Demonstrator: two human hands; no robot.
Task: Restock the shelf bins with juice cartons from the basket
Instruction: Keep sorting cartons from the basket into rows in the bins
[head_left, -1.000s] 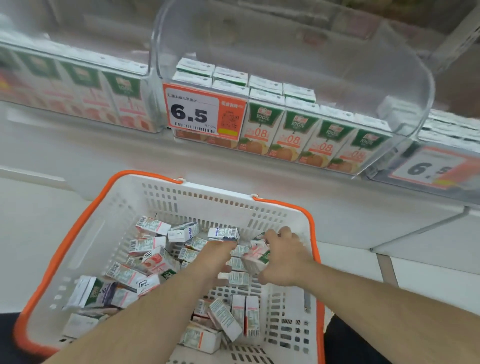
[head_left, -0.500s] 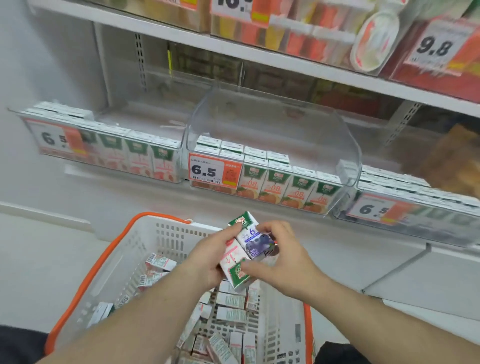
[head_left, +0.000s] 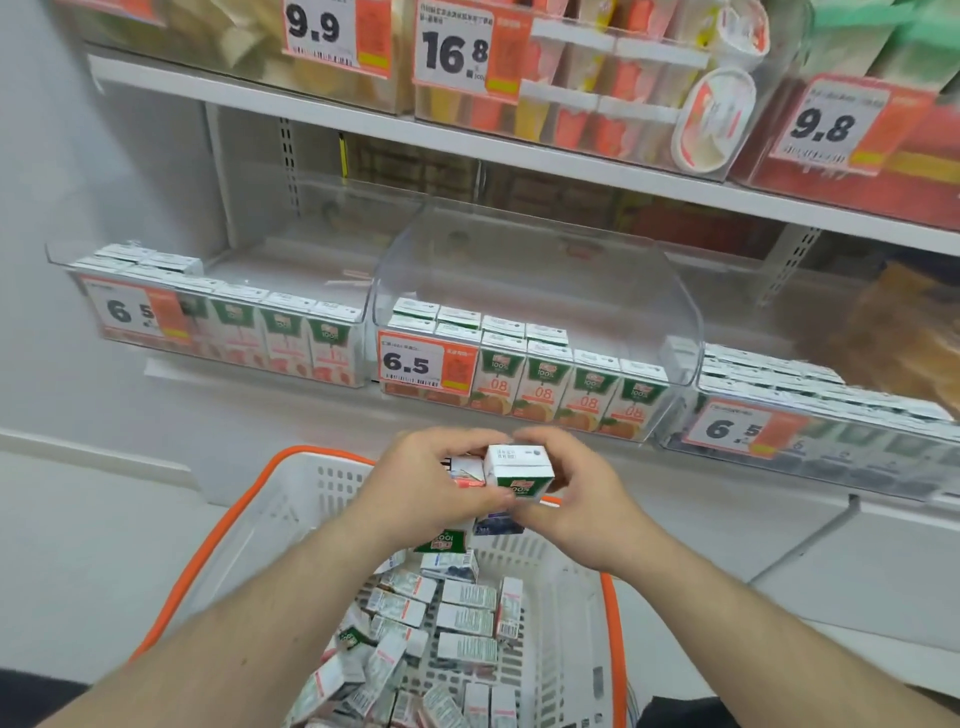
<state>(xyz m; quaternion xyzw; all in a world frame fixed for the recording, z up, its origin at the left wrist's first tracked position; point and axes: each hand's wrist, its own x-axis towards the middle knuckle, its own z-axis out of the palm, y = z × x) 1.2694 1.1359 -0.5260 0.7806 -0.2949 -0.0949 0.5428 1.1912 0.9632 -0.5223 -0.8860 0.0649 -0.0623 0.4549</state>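
Gripping a cluster of cartons (head_left: 519, 470) mid-frame, both hands (head_left: 498, 493) are busy; the centre bin (head_left: 675, 332) sits half-filled, the basket (head_left: 291, 499) well stocked.

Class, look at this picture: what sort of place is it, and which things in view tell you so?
Most likely a shop aisle, perhaps a supermarket. Price tags hang on clear shelf bins of juice cartons, and a shopping basket of more cartons sits below.

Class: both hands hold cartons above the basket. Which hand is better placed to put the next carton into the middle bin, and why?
Right, probably. The right hand pinches the upright carton on top of the cluster, just below the middle bin. The left hand grips the cartons beneath.
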